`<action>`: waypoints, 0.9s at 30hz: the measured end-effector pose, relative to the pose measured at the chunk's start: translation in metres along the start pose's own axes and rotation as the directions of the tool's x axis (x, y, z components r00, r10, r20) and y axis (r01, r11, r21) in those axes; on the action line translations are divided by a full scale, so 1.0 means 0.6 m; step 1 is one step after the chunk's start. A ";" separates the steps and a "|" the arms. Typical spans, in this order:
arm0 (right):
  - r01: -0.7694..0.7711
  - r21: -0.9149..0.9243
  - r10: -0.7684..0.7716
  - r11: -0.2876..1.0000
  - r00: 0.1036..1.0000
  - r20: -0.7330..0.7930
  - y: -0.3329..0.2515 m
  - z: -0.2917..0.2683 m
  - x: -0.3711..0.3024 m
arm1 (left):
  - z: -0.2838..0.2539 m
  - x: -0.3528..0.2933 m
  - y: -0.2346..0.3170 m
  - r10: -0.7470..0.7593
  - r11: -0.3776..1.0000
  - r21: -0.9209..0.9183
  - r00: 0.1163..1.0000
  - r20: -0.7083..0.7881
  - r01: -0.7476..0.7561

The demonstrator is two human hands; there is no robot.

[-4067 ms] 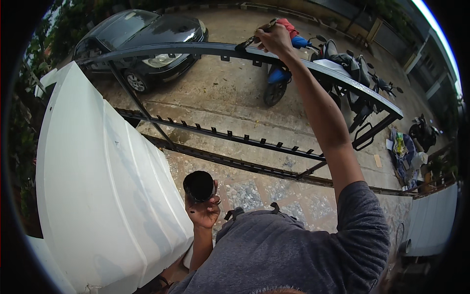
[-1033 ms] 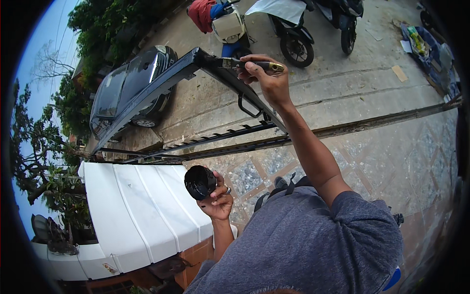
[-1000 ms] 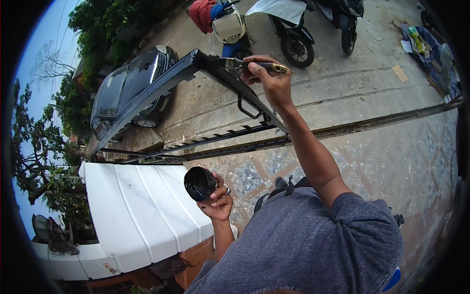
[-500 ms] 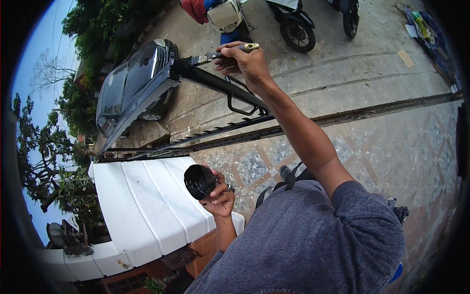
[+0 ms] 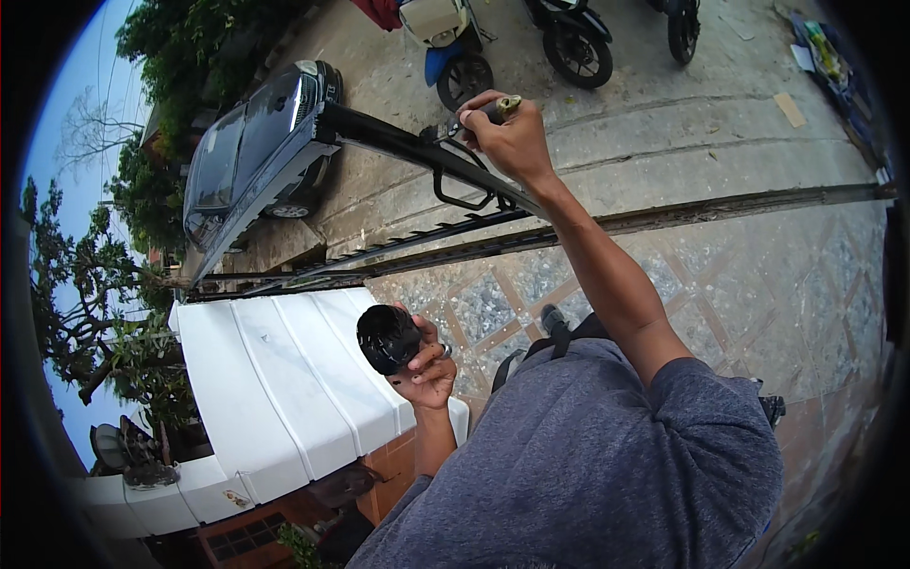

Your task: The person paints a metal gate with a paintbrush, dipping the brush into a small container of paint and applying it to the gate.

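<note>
My right hand point(image 5: 519, 144) is closed round a paintbrush point(image 5: 500, 110), whose handle end points away to the right. The brush head is at the black metal gate's bar point(image 5: 384, 138), just above a black loop handle point(image 5: 462, 195); my fingers partly hide its bristles. Lower down, my left hand point(image 5: 428, 377) grips a small round pot point(image 5: 387, 339) coated in glossy black paint, its mouth tilted into view. A ring and dark smudges show on the left fingers. The pot is well apart from the gate.
A dark car point(image 5: 254, 137) stands beyond the gate, with motorbikes point(image 5: 576, 55) on the concrete. A white ribbed wall top point(image 5: 294, 375) lies below the gate at the left. Patterned tiles point(image 5: 485, 308) cover the ground by my feet.
My right hand has moved right and slightly down along the gate bar with the brush, away from the bar's end. The left hand still holds the pot, slightly lower-mouthed toward view.
</note>
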State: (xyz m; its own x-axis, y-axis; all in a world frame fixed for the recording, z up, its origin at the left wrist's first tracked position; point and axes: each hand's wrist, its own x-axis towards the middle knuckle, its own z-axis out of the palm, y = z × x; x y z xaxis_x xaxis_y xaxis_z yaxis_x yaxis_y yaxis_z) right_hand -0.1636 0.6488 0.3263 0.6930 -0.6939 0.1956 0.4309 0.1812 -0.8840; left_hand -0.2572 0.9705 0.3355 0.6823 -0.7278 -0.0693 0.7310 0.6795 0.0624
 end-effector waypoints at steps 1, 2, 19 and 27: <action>0.002 -0.001 -0.002 1.000 1.000 0.012 -0.022 0.006 -0.021 | -0.001 -0.006 0.002 0.010 1.000 -0.004 1.000 0.006 -0.010; 0.072 0.106 -0.083 0.992 0.991 0.105 -0.043 0.006 -0.039 | -0.001 -0.008 0.004 -0.001 1.000 0.000 1.000 0.017 0.001; 0.256 0.153 -0.277 0.955 0.951 0.137 -0.086 0.093 -0.087 | -0.036 -0.023 0.088 -0.055 0.995 -0.075 0.993 0.103 0.063; 0.181 0.365 -0.192 0.913 0.981 -0.004 -0.092 0.093 -0.095 | -0.061 -0.029 0.142 -0.077 0.991 -0.094 0.987 0.140 0.091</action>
State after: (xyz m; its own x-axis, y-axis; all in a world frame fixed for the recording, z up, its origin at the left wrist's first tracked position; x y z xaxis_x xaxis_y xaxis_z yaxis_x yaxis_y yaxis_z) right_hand -0.1949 0.7173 0.3875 0.5946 -0.7189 0.3601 0.7296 0.2942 -0.6173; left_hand -0.2065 1.0445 0.3055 0.6174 -0.7838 0.0665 0.7865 0.6164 -0.0380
